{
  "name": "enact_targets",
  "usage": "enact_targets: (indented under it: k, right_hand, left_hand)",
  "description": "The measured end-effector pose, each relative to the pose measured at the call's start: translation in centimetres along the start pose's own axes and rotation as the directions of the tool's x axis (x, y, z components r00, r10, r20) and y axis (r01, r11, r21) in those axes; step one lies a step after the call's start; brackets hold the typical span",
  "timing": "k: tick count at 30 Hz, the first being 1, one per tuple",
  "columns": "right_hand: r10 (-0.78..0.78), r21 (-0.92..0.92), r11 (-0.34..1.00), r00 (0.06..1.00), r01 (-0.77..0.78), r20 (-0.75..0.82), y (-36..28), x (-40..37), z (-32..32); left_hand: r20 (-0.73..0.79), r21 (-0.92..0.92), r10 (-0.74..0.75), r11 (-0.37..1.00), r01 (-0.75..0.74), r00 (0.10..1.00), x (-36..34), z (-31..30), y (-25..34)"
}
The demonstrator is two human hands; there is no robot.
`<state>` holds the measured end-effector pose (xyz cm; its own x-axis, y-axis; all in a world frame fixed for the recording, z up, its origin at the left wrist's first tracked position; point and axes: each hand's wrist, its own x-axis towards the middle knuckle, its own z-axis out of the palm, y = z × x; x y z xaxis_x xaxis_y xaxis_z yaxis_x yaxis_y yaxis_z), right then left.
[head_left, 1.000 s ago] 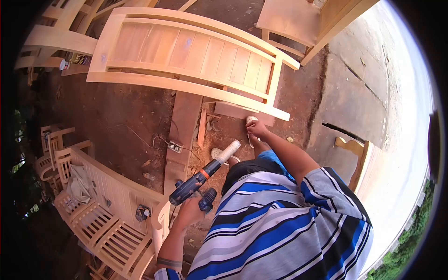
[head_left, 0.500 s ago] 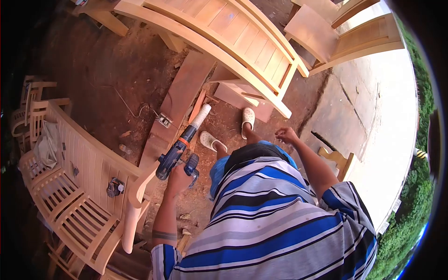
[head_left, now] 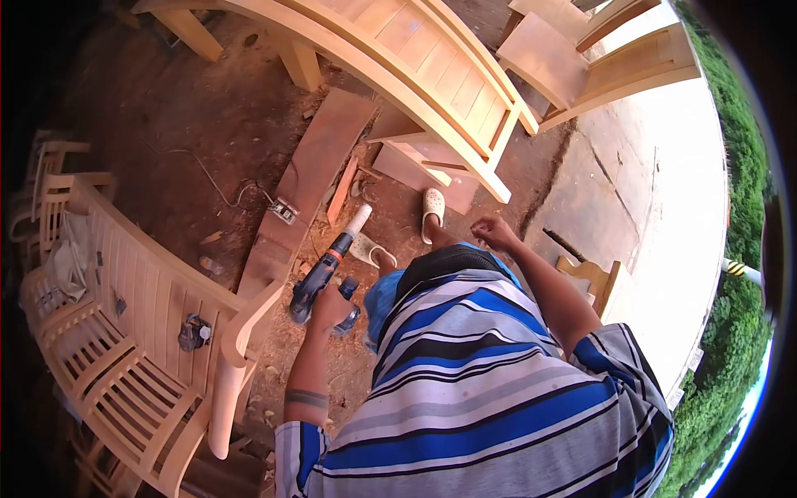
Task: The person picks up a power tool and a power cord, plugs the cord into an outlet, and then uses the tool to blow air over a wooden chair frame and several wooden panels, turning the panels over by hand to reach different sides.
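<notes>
My left hand [head_left: 333,305] is wrapped round the handle of a dark blue cordless blower [head_left: 314,286]. The tool has an orange ring and a long nozzle ending in a white tube, which points forward and away from me over the floor. My right hand [head_left: 495,233] hangs in the air ahead of my waist, its fingers loosely curled, and I see nothing in it. Below and between the hands are my feet in pale clogs [head_left: 432,203]. Beyond them stands a wooden bench [head_left: 432,58] with a slatted panel.
A long wooden bench [head_left: 158,274] stands at left, with a dark power tool [head_left: 194,332] and a pale cloth [head_left: 69,257] on it. A plank [head_left: 320,153] lies on the dirt floor, bearing a socket box [head_left: 284,211] with a cord. Wooden chairs [head_left: 606,70] stand at far right.
The benches have shifted slightly left in view as I move. My left hand and the blower sit a little further right, nearer my body. My right hand has swung slightly left, its fingers more curled.
</notes>
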<state>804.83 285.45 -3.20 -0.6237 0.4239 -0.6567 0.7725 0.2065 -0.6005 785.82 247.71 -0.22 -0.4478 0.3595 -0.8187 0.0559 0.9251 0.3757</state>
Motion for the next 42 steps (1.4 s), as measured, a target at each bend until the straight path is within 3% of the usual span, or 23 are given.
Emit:
enact_targets:
  k: [9, 12, 18, 21, 24, 27, 30, 33, 36, 39, 42]
  right_hand:
    - [0.119, -0.013, 0.993, 0.993, -0.119, -0.025, 3.1, -1.5, -0.3]
    - [0.170, 0.021, 0.985, 0.984, -0.169, -0.046, 3.4, -2.1, 0.1]
    - [0.123, 0.056, 0.991, 0.991, -0.120, -0.049, 3.6, -1.8, 1.1]
    - [0.129, 0.071, 0.990, 0.990, -0.125, -0.055, 3.3, -1.6, 1.5]
    - [0.157, 0.162, 0.974, 0.988, -0.157, 0.012, 3.2, -0.5, 1.8]
    - [0.233, 0.295, 0.930, 0.972, -0.219, -0.013, 2.4, 1.4, 2.5]
    - [0.227, 0.515, 0.847, 0.966, -0.131, -0.128, 1.5, 4.8, 3.8]
    - [0.339, 0.614, 0.763, 0.934, -0.202, -0.115, 0.3, 8.9, 5.3]
    - [0.161, 0.391, 0.915, 0.977, -0.095, -0.138, 0.1, 12.3, 6.8]
    - [-0.028, -0.050, 0.999, 0.982, 0.019, -0.188, -2.2, 10.4, 6.3]
    - [0.000, 0.027, 1.000, 0.998, 0.002, -0.057, -2.3, 9.2, 4.7]
  left_hand:
    - [0.174, 0.165, 0.131, 0.973, -0.161, 0.976, 1.1, 1.2, 1.7]
    - [0.185, 0.241, 0.163, 0.948, -0.205, 0.969, 0.7, 0.8, 2.5]
    - [0.150, 0.179, 0.230, 0.950, -0.255, 0.962, 0.5, 0.7, 3.1]
    - [0.169, 0.258, 0.163, 0.945, -0.204, 0.972, 0.1, -0.1, 4.0]
    - [0.141, 0.240, 0.152, 0.953, -0.182, 0.978, 0.5, -0.3, 3.2]
    - [0.118, 0.138, 0.301, 0.939, -0.316, 0.946, -1.4, -2.4, 3.7]
    - [0.278, 0.100, 0.275, 0.945, -0.313, 0.920, -3.3, -4.5, 4.6]
    - [0.303, 0.167, 0.384, 0.879, -0.446, 0.872, -5.0, -5.7, 5.5]
    - [0.227, 0.284, 0.479, 0.800, -0.528, 0.848, -6.3, -5.7, 5.4]
    - [0.125, 0.312, 0.455, 0.826, -0.470, 0.882, -8.5, -6.7, 7.5]
    - [0.069, 0.252, 0.426, 0.868, -0.429, 0.902, -8.9, -7.5, 8.4]
